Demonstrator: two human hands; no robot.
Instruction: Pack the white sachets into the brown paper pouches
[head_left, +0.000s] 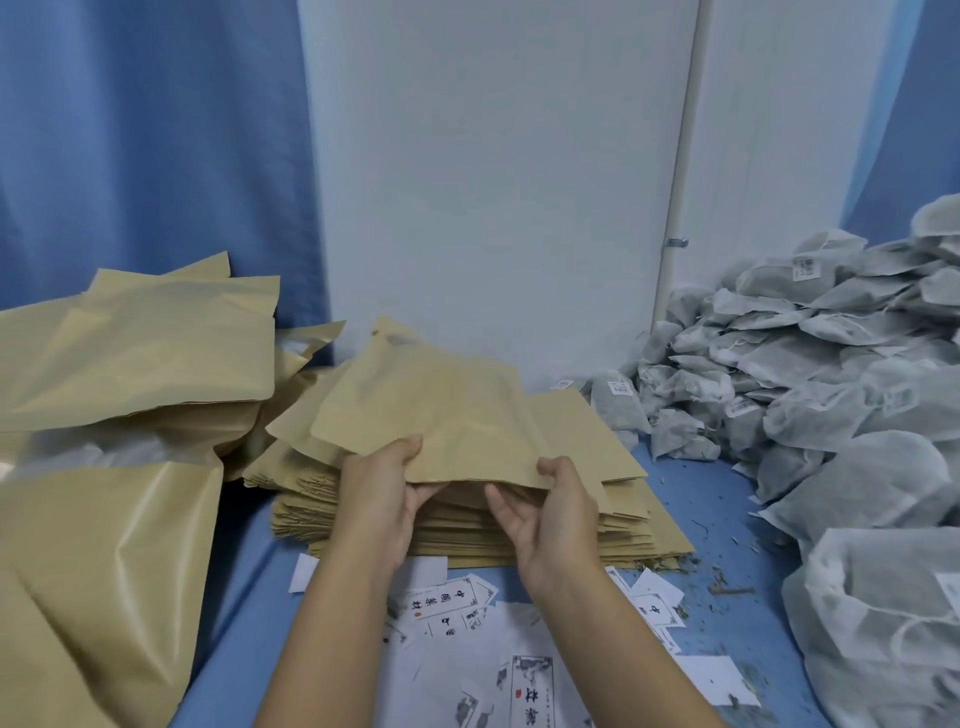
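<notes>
A flat brown paper pouch (441, 410) is lifted off a thick stack of empty pouches (623, 519) in the middle of the blue surface. My left hand (379, 499) pinches the pouch's near edge, thumb on top and fingers beneath. My right hand (556, 509) holds the same edge a little to the right, its thumb on the paper and fingers curled under it. A large heap of white sachets (831, 374) with small labels fills the right side, beyond my right hand.
Filled, bulging brown pouches (130, 364) are piled at the left, one large one (98, 571) near the front. White printed labels (452, 603) and paper scraps lie on the blue surface (717, 509) in front of the stack. A white wall and blue curtains stand behind.
</notes>
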